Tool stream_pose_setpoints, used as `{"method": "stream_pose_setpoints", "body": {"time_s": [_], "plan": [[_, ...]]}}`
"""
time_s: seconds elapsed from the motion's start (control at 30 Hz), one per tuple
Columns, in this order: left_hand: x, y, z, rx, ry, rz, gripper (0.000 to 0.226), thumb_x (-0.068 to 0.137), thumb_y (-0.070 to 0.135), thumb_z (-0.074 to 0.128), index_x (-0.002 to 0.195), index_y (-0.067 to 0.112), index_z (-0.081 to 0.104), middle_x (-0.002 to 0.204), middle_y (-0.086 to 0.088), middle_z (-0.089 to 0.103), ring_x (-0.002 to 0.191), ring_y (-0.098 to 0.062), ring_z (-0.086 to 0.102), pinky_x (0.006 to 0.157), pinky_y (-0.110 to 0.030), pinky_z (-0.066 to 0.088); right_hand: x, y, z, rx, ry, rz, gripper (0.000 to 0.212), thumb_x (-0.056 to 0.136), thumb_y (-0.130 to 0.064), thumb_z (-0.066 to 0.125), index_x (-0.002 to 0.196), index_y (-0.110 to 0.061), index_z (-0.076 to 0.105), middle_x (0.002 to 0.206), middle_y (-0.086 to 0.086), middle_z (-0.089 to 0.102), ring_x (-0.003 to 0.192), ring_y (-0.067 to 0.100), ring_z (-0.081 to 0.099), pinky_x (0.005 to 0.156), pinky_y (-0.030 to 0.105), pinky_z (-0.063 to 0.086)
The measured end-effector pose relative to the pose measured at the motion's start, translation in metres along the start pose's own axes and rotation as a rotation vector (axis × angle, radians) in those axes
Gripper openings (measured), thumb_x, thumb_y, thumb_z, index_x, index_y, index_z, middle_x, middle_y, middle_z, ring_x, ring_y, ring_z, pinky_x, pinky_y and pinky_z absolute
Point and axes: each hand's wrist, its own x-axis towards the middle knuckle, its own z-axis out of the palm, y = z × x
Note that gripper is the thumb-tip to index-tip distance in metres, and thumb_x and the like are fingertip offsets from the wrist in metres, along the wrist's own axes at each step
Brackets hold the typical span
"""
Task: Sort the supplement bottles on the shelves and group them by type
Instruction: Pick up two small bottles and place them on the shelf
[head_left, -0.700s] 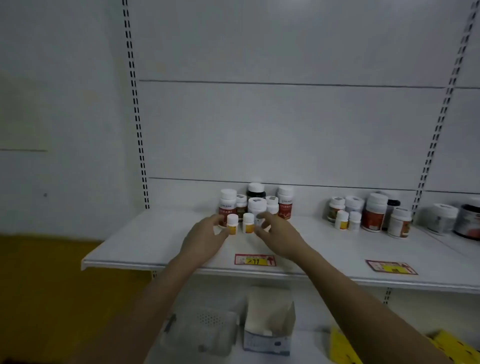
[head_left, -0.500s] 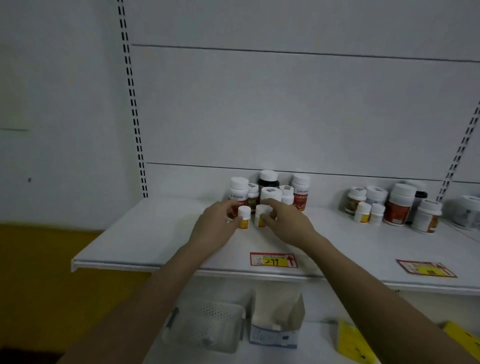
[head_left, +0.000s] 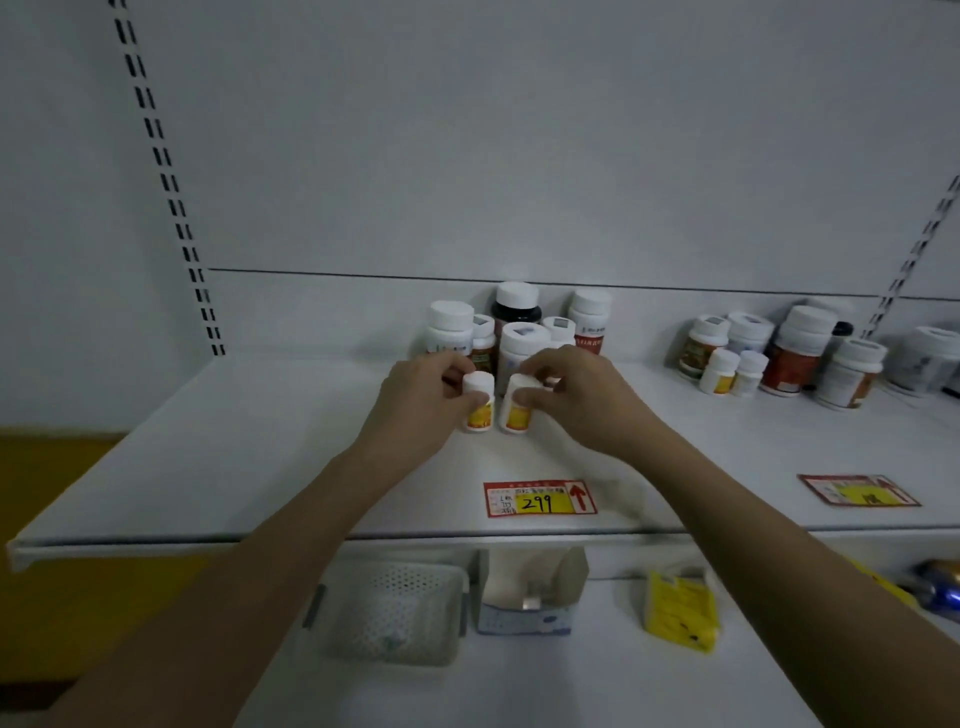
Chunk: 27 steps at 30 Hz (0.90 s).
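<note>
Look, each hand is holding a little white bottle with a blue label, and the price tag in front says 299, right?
Nearly. The labels are yellow-orange, not blue. In the head view, the left hand holds one small white bottle and the right hand holds the other small bottle, both with yellow-orange labels. The price tag at the shelf's front does read 299.

In front of me the white shelf (head_left: 249, 457) carries a cluster of bottles (head_left: 519, 332) at its middle back, another group of bottles (head_left: 789, 353) to the right, and two red-and-yellow price tags (head_left: 540, 498) lying flat, apparently loose.
</note>
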Motion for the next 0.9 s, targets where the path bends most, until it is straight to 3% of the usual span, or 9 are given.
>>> {"method": "stream_pose_setpoints", "body": {"time_s": [0.1, 0.17, 0.23, 0.3, 0.37, 0.47, 0.73, 0.9], "plan": [[0.009, 0.026, 0.007, -0.129, -0.067, 0.046, 0.031, 0.081, 0.012, 0.076, 0.111, 0.014, 0.067, 0.102, 0.003, 0.070, 0.083, -0.001, 0.064, 0.074, -0.011, 0.051, -0.016, 0.012, -0.030, 0.116, 0.048, 0.084, 0.035, 0.089, -0.032, 0.068, 0.121, -0.018, 0.064, 0.112, -0.006, 0.065, 0.096, 0.011, 0.062, 0.082, 0.031, 0.055], [0.015, 0.051, 0.018, -0.235, -0.138, 0.086, 0.032, 0.082, 0.012, 0.075, 0.112, 0.019, 0.065, 0.098, 0.010, 0.067, 0.083, 0.006, 0.062, 0.068, -0.007, 0.048, -0.033, 0.024, -0.056, 0.172, 0.116, 0.127, 0.036, 0.088, -0.029, 0.069, 0.121, -0.016, 0.065, 0.113, -0.002, 0.067, 0.097, 0.012, 0.064, 0.083, 0.033, 0.057], [0.017, 0.079, 0.036, -0.334, -0.246, 0.120, 0.032, 0.084, 0.012, 0.074, 0.111, 0.025, 0.064, 0.095, 0.014, 0.067, 0.083, 0.006, 0.063, 0.068, -0.009, 0.049, -0.057, 0.039, -0.084, 0.234, 0.195, 0.186, 0.034, 0.088, -0.027, 0.070, 0.119, -0.014, 0.066, 0.110, -0.003, 0.068, 0.095, 0.011, 0.065, 0.080, 0.028, 0.057], [0.017, 0.107, 0.059, -0.437, -0.338, 0.155, 0.028, 0.083, 0.011, 0.074, 0.106, 0.026, 0.068, 0.097, 0.007, 0.071, 0.089, -0.006, 0.067, 0.077, -0.016, 0.054, -0.086, 0.054, -0.112, 0.326, 0.294, 0.263, 0.029, 0.087, -0.027, 0.071, 0.113, -0.015, 0.069, 0.104, -0.003, 0.070, 0.091, 0.011, 0.068, 0.074, 0.026, 0.060], [0.011, 0.140, 0.085, -0.522, -0.411, 0.181, 0.027, 0.081, 0.008, 0.076, 0.097, 0.030, 0.070, 0.100, -0.001, 0.072, 0.094, -0.016, 0.068, 0.087, -0.030, 0.057, -0.117, 0.069, -0.141, 0.453, 0.398, 0.342, 0.024, 0.087, -0.026, 0.072, 0.108, -0.015, 0.071, 0.097, 0.001, 0.073, 0.088, 0.015, 0.071, 0.074, 0.031, 0.062], [-0.005, 0.196, 0.126, -0.597, -0.529, 0.217, 0.028, 0.080, 0.005, 0.076, 0.092, 0.030, 0.071, 0.102, -0.005, 0.072, 0.096, -0.020, 0.068, 0.089, -0.041, 0.058, -0.169, 0.090, -0.183, 0.541, 0.493, 0.414, 0.017, 0.087, -0.023, 0.072, 0.103, -0.018, 0.070, 0.097, 0.004, 0.074, 0.087, 0.016, 0.073, 0.077, 0.037, 0.062], [-0.077, 0.340, 0.233, -0.736, -0.780, 0.292, 0.024, 0.081, 0.003, 0.075, 0.100, 0.018, 0.072, 0.105, -0.008, 0.073, 0.094, -0.022, 0.072, 0.081, -0.039, 0.060, -0.326, 0.157, -0.286, 0.482, 0.686, 0.547, 0.029, 0.080, -0.025, 0.078, 0.107, -0.017, 0.070, 0.104, 0.010, 0.069, 0.090, 0.021, 0.072, 0.076, 0.036, 0.062], [-0.128, 0.420, 0.297, -0.749, -0.859, 0.371, 0.024, 0.081, 0.008, 0.076, 0.100, 0.021, 0.072, 0.105, -0.001, 0.072, 0.095, -0.017, 0.070, 0.077, -0.037, 0.061, -0.418, 0.192, -0.337, 0.390, 0.787, 0.630, 0.031, 0.078, -0.027, 0.079, 0.104, -0.013, 0.072, 0.099, 0.007, 0.071, 0.089, 0.020, 0.072, 0.076, 0.038, 0.062]]}}
